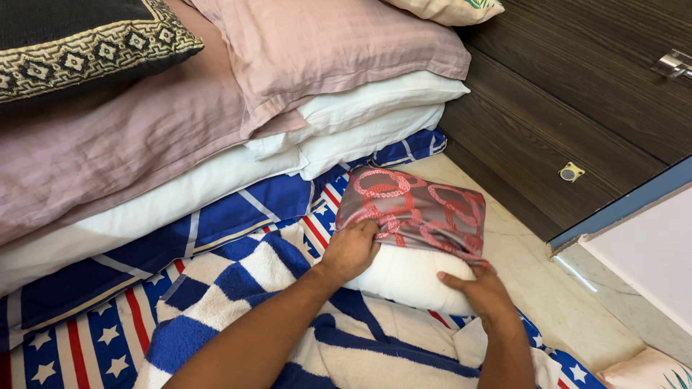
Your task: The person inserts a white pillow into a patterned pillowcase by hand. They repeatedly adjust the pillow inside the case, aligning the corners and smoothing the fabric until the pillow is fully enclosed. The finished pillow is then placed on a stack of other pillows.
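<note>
While left hand (351,249) and right hand (481,289) grip pinches grey-red ringed cover (414,209), white cushion (407,277) half bare.

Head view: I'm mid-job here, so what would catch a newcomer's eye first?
At centre, the left hand and right hand grip a white cushion insert half inside a shiny grey cover with red rings. Beneath them lies a blue-and-white striped towel on a star-and-stripe sheet. Upper left, a stack of dusty pink and white pillows rises beside dark wooden panels.

Sheeny embroidered cushion cover (418,209); terry towel (288,288)
</note>
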